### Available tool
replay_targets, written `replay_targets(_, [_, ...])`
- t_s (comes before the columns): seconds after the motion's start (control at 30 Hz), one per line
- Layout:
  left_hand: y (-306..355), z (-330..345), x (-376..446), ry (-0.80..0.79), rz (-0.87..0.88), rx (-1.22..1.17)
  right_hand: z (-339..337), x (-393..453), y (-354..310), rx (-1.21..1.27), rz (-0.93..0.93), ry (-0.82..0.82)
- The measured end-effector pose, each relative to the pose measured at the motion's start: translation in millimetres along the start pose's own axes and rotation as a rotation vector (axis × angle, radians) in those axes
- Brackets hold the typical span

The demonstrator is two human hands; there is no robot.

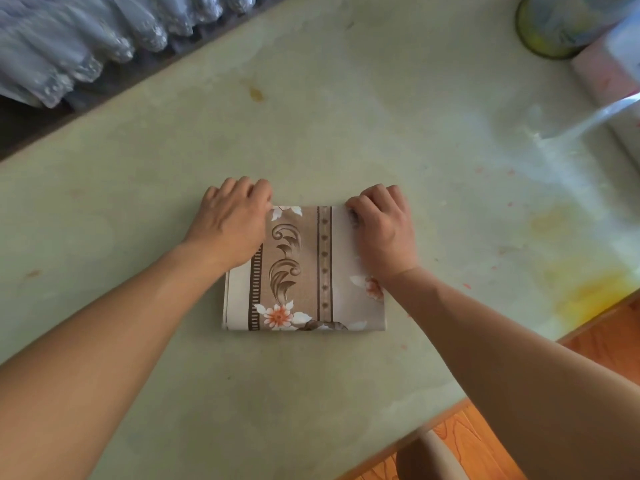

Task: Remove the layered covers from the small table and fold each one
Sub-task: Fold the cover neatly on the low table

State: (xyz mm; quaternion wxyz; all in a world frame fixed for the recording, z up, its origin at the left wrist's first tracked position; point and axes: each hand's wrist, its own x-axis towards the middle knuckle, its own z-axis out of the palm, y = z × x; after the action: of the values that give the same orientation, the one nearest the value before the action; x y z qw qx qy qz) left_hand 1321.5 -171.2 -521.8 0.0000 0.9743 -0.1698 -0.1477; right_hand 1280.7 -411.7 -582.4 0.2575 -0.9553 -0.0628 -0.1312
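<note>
Table (346,116), stained pale green, wood-edged

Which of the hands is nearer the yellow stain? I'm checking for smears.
Right. The right hand grips the folded cover's corner toward the yellow stain; left hand holds the opposite corner.

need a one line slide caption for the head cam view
Both hands, left and right, grip the far corners of a folded floral cover lying on a stained green table.
</note>
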Motion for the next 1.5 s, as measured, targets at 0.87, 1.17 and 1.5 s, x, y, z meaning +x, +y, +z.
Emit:
replay_targets(0.87, [62, 46, -47, 0.090, 0.004, 0.056, -22, -47, -41, -0.298, 0.106, -0.573])
replay_targets(1.17, [74, 67, -77, 0.093, -0.188, -0.066, -20, -47, -38, -0.267, 0.110, -0.528])
replay_targets(1.5, [65, 74, -83, 0.091, -0.294, -0.166, -53, -38, -81, 0.184, 0.950, -0.277])
